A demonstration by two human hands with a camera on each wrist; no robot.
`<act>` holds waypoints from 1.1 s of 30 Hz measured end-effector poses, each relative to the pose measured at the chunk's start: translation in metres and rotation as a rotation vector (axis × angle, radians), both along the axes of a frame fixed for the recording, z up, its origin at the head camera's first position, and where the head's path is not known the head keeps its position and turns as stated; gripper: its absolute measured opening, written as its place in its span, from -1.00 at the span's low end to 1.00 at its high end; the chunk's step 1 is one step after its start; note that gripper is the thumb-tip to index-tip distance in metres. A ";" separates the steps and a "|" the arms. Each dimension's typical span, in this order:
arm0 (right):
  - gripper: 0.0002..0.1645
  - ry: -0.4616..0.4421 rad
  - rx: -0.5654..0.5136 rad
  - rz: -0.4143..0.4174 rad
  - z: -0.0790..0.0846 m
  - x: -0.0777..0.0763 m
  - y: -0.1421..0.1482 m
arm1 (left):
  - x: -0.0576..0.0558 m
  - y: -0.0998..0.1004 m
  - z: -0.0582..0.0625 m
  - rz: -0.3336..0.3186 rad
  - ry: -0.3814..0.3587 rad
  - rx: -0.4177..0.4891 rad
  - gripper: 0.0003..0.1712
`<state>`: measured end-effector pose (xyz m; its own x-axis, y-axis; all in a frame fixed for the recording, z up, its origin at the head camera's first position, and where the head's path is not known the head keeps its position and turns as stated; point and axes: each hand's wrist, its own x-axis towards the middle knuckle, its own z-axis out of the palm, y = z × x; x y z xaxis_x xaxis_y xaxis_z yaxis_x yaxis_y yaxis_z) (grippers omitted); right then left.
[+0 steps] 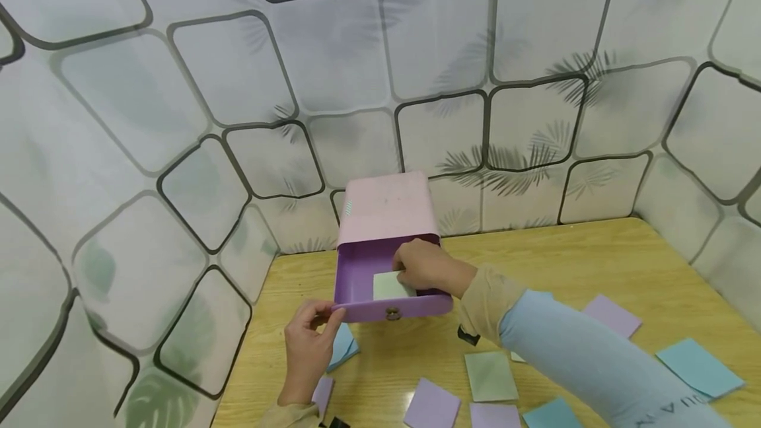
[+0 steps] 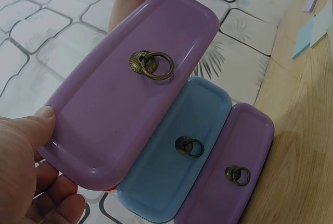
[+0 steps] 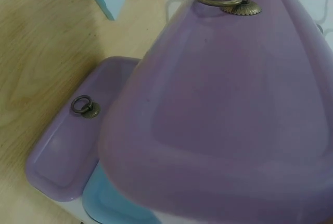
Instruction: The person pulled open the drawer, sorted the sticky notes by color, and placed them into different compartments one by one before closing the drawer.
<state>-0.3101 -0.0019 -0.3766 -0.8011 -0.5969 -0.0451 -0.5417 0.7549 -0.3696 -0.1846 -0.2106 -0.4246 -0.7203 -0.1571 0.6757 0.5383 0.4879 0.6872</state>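
Observation:
A small cabinet with a pale pink top (image 1: 389, 207) stands near the wall, its purple top drawer (image 1: 357, 273) pulled out. My left hand (image 1: 309, 345) pinches the front left corner of this drawer, thumb on the purple front (image 2: 119, 104) in the left wrist view. Inside the drawer lies a pale green paper pad (image 1: 389, 286). My right hand (image 1: 431, 266) reaches down into the drawer with bent fingers right at the pad's edge; I cannot tell whether they grip it. The drawer front carries a brass ring pull (image 2: 156, 65).
Below are a blue drawer (image 2: 166, 156) and another purple drawer (image 2: 229, 166), both pushed in. Over the wooden table (image 1: 535, 249) lie several paper pads, among them a purple one (image 1: 433, 405), a green one (image 1: 491, 376) and a blue one (image 1: 698, 367). A patterned wall (image 1: 440, 137) stands behind.

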 end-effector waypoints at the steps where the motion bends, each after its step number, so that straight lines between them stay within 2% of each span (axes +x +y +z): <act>1: -0.90 0.007 -0.004 -0.001 0.000 0.000 0.000 | 0.000 0.000 0.000 -0.001 -0.006 0.004 -0.89; 9: -0.90 0.016 -0.026 -0.002 -0.002 0.001 0.001 | 0.002 0.000 0.001 -0.006 -0.068 0.015 -0.91; 16: -0.91 0.020 -0.049 0.021 -0.003 0.000 0.001 | 0.001 0.001 0.000 0.008 -0.054 0.008 -0.90; 20: -0.93 0.023 -0.066 0.030 -0.004 0.000 0.001 | -0.005 -0.004 -0.014 0.010 -0.052 0.012 -0.89; 24: -0.94 0.012 -0.072 0.034 -0.004 0.000 0.002 | -0.011 -0.011 -0.026 0.000 -0.085 0.034 -0.90; 33: -0.95 0.006 -0.038 0.026 -0.004 0.000 0.002 | -0.013 -0.013 -0.028 -0.013 -0.075 0.031 -0.91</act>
